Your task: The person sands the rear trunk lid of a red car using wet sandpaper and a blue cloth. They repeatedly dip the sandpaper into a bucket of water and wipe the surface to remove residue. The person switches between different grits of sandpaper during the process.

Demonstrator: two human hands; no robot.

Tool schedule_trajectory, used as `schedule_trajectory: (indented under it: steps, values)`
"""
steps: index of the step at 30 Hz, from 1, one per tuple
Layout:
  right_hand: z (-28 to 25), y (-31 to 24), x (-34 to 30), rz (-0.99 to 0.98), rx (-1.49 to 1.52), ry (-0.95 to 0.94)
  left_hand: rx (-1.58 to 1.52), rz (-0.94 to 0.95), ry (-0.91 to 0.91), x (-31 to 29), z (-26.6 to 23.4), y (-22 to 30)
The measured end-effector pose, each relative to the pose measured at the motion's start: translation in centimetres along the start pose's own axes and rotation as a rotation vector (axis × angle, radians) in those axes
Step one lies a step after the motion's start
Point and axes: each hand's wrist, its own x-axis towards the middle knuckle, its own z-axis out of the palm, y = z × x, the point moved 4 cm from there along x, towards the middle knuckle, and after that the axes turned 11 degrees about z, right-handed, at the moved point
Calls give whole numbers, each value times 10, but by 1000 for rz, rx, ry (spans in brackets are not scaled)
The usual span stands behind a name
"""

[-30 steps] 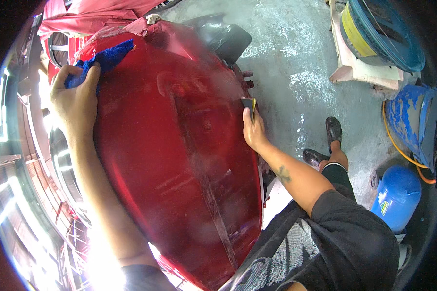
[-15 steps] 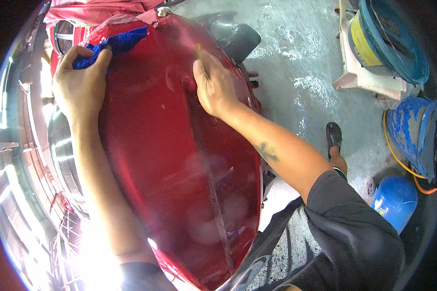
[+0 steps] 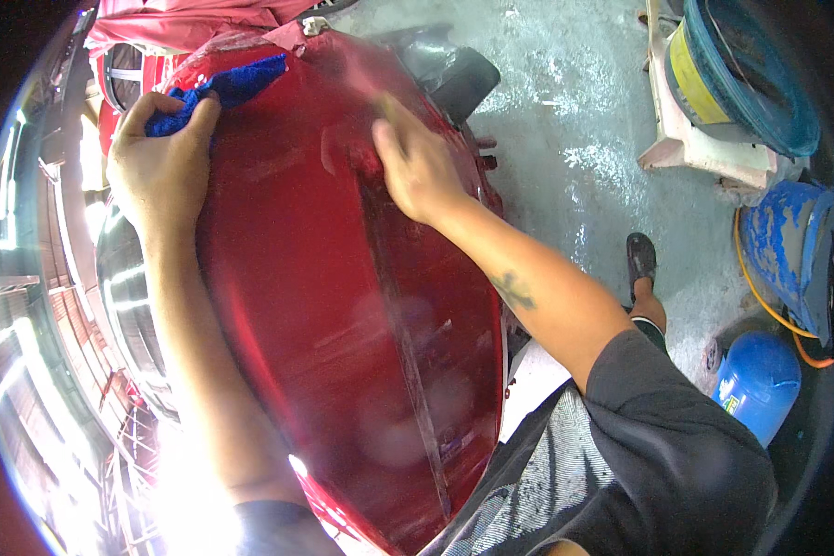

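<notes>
Head view: left hand [image 3: 162, 181] grips blue cloth [image 3: 222, 88]; right hand [image 3: 417, 167] presses red panel [image 3: 343, 352], holding nothing visible.

1 head-worn fisheye view, facing steeply down, close over red panel [image 3: 343, 306], floor [image 3: 565, 111] at right

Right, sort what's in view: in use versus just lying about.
In use:
left hand gripping the blue cloth
right hand pressed on the red glossy panel

Lying about:
blue canister
blue-painted drum
hose reel
orange cord
</notes>
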Motion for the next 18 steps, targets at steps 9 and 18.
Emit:
schedule_trajectory:
  steps: [9, 18]
  values:
    - [-76, 185, -95, 304, -250, 47, 2, 6, 20, 5, -2, 3]
    - [14, -24, -15, -94, -83, 61, -5, 12, 21, 4, -3, 3]
